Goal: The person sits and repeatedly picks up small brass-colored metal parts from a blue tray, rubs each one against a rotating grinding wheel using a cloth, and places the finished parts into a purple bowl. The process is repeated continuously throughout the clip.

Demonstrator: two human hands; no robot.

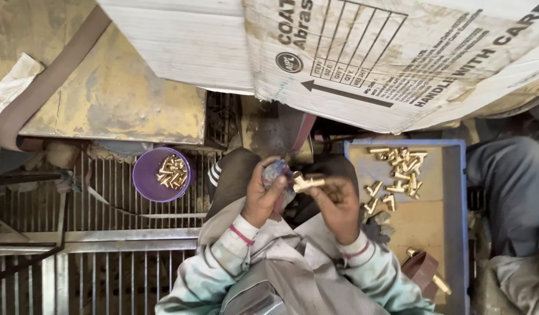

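Head view, looking down at a seated person's lap. Right hand [338, 211] pinches a brass T-shaped fitting [305, 183] between thumb and fingertips, held up in front of the chest, stem pointing left. Left hand [262, 195] is curled around a small wad of grey-blue cloth or abrasive pad [276, 172], pressed right against the fitting's left end. Both hands are closed on what they hold, not spread, and almost touching each other.

On the person's right sits a blue plastic crate [454, 192] lined with cardboard, with a loose heap of more brass fittings [397, 169] toward its far end and a few strays nearer. A brown roll of abrasive belt [420, 269] lies at the crate's near end. On the left, a purple plastic bowl [147, 175] with smaller brass pieces [172, 172] stands on a metal grate floor [106, 268]. A big printed cardboard sheet [397, 58] overhangs at the top; another person's grey trouser leg [511, 186] is at far right.

Risks, as I judge: the pinch on the fitting is fingertip-only, so rubbing pressure from the pad could twist it loose; a dropped piece could slip through the grate gaps. The bowl sits on uneven bars near the knee, so a bump could tip it.
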